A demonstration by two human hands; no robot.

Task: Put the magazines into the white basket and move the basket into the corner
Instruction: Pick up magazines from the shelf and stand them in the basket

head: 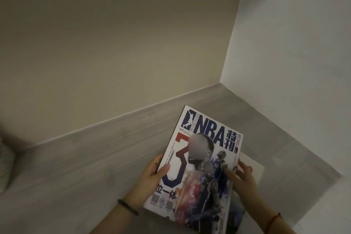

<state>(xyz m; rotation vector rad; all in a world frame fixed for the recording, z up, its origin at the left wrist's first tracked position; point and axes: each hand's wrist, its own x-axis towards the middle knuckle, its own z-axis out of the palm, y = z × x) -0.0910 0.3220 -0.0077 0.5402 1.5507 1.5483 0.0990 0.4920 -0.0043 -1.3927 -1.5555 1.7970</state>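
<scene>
While both hands (152,171) grip magazines (205,167), no basket shows.

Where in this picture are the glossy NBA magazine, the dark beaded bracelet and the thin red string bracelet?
Glossy NBA magazine (201,159): head view, on the front cover near the big numeral.
Dark beaded bracelet (127,206): head view, on the beads across the left wrist.
Thin red string bracelet (272,222): head view, on the string crossing the right wrist.
</scene>
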